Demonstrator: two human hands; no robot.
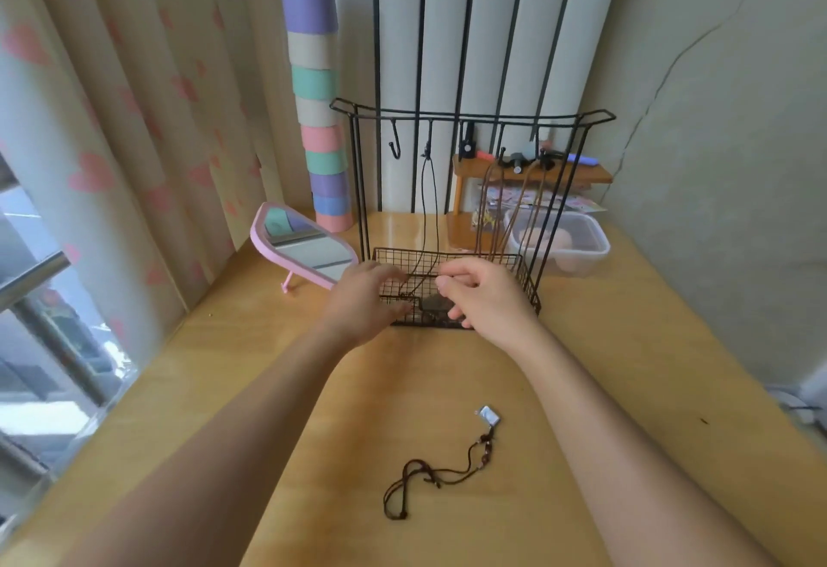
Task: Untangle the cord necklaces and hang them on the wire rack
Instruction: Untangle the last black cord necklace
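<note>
Both hands are working at the basket end of the wire rack [470, 115], fussing with the black cord necklace [424, 208] that's hanging from a top hook, its dark pendant [435, 303] sitting in the basket between them. Left hand [369, 298] is reaching in, fingers mostly straight. Right hand [485, 293] is curling beside the pendant. Can't tell if either is pinching cord. Brown cords [485, 208] are hanging further right. Last brown necklace [441, 470] is lying loose on the table [626, 387]. Likely next: let go, lift that one, open its loop, and use the free hook [394, 150].
</note>
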